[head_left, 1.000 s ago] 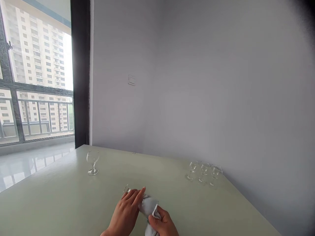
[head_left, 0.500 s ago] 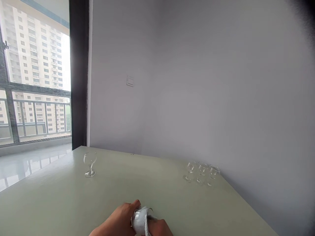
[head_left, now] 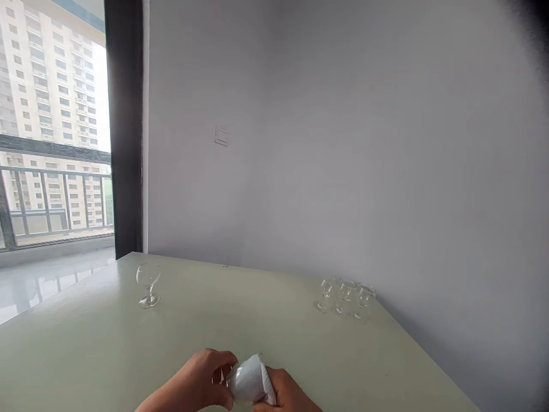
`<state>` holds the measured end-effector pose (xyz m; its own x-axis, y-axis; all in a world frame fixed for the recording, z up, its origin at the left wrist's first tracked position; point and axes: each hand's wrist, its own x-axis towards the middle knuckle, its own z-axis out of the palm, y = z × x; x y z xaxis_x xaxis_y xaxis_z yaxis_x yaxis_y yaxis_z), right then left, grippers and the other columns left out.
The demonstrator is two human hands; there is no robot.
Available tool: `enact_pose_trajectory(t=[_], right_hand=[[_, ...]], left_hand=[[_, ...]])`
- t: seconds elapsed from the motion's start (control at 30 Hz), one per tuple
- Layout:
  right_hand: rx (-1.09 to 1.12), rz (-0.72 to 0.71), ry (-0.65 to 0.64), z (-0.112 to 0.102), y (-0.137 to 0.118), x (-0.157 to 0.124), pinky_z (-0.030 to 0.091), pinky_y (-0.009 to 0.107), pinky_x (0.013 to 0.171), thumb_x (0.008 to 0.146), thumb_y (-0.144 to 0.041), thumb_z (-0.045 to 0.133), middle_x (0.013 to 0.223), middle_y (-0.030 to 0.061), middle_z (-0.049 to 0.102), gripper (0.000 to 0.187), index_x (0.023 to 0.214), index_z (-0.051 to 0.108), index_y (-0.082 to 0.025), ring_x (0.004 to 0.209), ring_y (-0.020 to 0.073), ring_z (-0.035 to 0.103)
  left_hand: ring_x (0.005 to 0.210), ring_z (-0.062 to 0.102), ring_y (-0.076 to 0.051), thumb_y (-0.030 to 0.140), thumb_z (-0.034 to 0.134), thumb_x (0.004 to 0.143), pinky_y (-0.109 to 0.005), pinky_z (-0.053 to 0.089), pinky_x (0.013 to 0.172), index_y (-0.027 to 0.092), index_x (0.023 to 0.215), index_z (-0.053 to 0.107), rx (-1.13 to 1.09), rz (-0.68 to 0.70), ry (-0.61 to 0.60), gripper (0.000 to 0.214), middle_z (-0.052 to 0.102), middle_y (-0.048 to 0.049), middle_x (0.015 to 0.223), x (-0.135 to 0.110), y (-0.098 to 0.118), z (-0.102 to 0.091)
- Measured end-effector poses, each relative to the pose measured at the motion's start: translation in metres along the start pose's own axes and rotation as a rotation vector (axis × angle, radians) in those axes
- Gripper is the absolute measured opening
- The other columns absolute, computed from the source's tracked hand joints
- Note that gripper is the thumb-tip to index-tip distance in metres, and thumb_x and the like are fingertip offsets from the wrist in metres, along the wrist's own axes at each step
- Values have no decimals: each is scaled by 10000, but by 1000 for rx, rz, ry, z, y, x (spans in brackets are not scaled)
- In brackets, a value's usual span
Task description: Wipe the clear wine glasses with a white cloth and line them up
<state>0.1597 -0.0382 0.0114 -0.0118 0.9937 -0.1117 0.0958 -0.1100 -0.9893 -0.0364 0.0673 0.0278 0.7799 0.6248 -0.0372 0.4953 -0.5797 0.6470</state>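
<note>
At the bottom edge of the view my left hand (head_left: 201, 377) grips a small clear stemmed glass (head_left: 223, 375), mostly hidden by fingers and cloth. My right hand (head_left: 287, 392) presses a white cloth (head_left: 249, 379) bunched around the bowl of that glass. Both hands hover just above the pale green table (head_left: 257, 320). A single stemmed glass (head_left: 148, 283) stands upright at the far left of the table. Three small stemmed glasses (head_left: 343, 296) stand in a row at the far right, close to the wall.
A grey wall with a light switch (head_left: 221, 136) runs behind the table. A dark window frame (head_left: 124, 126) and a balcony railing lie to the left, with a glossy floor beside the table's left edge.
My hands have drawn nearer to me and lower in the view. The cloth has gone from beside the glass to wrapped around its bowl. The view has shifted slightly to the right.
</note>
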Motion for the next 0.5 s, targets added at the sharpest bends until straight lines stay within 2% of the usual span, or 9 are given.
enact_pose_trajectory(t=[0.07,0.13,0.2,0.23,0.3,0.4,0.43,0.5], right_hand=[[74,-11,65,2,1,4,363,243,615,571,-256,750,741,-1,627,370,926,696,-171,654,144,504],[261,-15,194,8,6,13,374,255,618,535,-320,786,728,13,628,441,927,684,-144,642,149,515],[485,-32,228,13,13,23,390,279,631,492,-409,809,706,37,633,527,908,674,-115,641,167,534],[565,-48,215,15,16,27,394,288,633,478,-443,810,692,46,633,548,888,672,-106,635,172,538],[608,-71,208,15,19,28,391,292,634,466,-469,813,676,53,630,565,868,671,-98,624,172,531],[436,-34,251,9,10,16,365,275,627,468,-459,819,726,43,627,617,954,657,-115,634,155,499],[348,-35,214,7,4,10,357,271,633,488,-452,810,751,39,623,606,975,656,-126,651,153,489],[174,-67,53,4,-8,1,342,260,637,559,-426,768,771,21,601,506,973,667,-151,668,143,461]], left_hand=[[721,548,-135,265,689,651,-211,366,584,274,903,623,54,50,95,261,627,65,825,-1,2,0],[906,555,-195,246,675,683,-287,403,761,307,1064,576,242,114,296,398,629,22,1028,0,6,3],[1005,530,-238,186,628,726,-379,361,882,318,1133,539,456,207,470,436,630,0,1077,0,11,6],[995,535,-241,159,595,748,-404,343,904,312,1128,543,536,252,515,413,645,-4,1041,0,13,7],[881,564,-216,161,553,787,-391,365,864,299,1095,563,595,307,510,337,668,3,912,0,13,7],[753,554,-190,295,602,781,-304,392,683,301,1020,603,458,239,379,239,663,21,788,-1,9,2],[734,550,-183,334,634,754,-280,383,638,293,968,624,368,197,317,218,660,26,767,-1,7,-1],[694,545,-158,312,668,710,-240,369,586,267,856,652,163,102,187,154,650,41,725,-2,3,-5]])
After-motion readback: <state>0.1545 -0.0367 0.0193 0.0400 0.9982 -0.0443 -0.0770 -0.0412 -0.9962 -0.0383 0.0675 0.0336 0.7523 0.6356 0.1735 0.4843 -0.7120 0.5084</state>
